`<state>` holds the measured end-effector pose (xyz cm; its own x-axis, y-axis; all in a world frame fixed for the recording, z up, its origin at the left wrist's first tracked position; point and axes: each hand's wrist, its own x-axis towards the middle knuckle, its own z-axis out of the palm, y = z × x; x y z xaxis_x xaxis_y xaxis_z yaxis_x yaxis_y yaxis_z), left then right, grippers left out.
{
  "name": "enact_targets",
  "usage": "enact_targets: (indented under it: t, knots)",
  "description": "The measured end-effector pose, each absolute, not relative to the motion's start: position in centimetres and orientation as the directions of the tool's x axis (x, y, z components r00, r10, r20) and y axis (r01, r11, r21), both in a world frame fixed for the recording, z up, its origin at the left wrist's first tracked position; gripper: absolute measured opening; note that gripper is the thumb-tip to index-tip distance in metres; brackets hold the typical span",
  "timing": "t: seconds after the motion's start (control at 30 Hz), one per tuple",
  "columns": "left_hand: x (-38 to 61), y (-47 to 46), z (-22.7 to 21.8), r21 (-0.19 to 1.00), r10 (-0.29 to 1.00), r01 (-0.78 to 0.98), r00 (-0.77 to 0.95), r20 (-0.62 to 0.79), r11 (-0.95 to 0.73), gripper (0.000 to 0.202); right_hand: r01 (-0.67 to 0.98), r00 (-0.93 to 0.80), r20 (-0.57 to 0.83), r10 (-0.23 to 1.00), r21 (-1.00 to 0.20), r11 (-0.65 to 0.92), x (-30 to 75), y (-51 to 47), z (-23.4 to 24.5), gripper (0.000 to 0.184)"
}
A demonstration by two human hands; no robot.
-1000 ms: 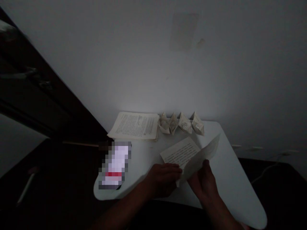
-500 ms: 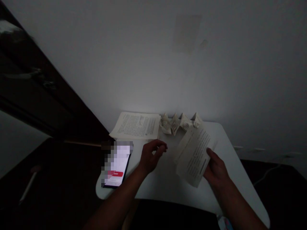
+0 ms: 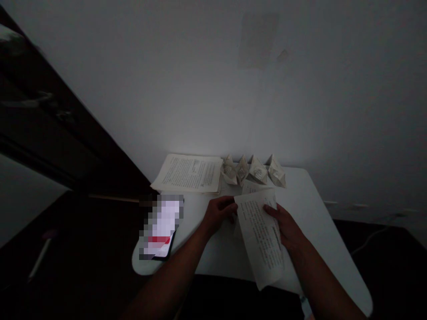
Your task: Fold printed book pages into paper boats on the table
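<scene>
A folded printed sheet of paper (image 3: 262, 238) is held just above the white table (image 3: 313, 213), its long side running toward me. My left hand (image 3: 218, 213) grips the sheet's upper left edge with curled fingers. My right hand (image 3: 285, 226) lies on the sheet's right side, fingers closed on it. Several folded paper boats (image 3: 255, 171) stand in a row at the table's far edge, just beyond the sheet.
A stack of printed pages (image 3: 188, 173) lies at the back left of the table. A lit phone (image 3: 162, 226) rests near the table's left edge. A pale wall rises behind; dark furniture and floor lie to the left.
My left hand let go of the sheet, lifted, then came back to grip its left edge. My right hand turned the sheet round so that it now runs lengthwise toward me.
</scene>
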<state>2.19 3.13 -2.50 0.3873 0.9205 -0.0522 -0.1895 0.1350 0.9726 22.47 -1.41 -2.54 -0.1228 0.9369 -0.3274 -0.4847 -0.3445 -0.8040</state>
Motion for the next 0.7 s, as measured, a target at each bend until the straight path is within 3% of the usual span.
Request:
enact_targets:
  t: [0.3, 0.53, 0.7]
  knots:
    - [2.5, 3.1, -2.9, 0.997, 0.967, 0.026, 0.243, -0.071, 0.066, 0.042, -0.413, -0.157, -0.32, 0.934, -0.838, -0.357, 21.7, -1.5, -2.1, 0.047]
    - [2.1, 2.5, -2.7, 0.984, 0.883, -0.133, 0.468, -0.041, 0.116, 0.044, -0.472, -0.09, -0.362, 0.928, -0.805, -0.359, 22.0, -1.5, -1.9, 0.043]
    - [2.1, 2.4, -2.6, 0.996, 0.882, -0.067, 0.471, -0.017, 0.056, 0.041, -0.46, -0.075, -0.37, 0.926, -0.811, -0.361, 21.9, -1.4, -1.5, 0.044]
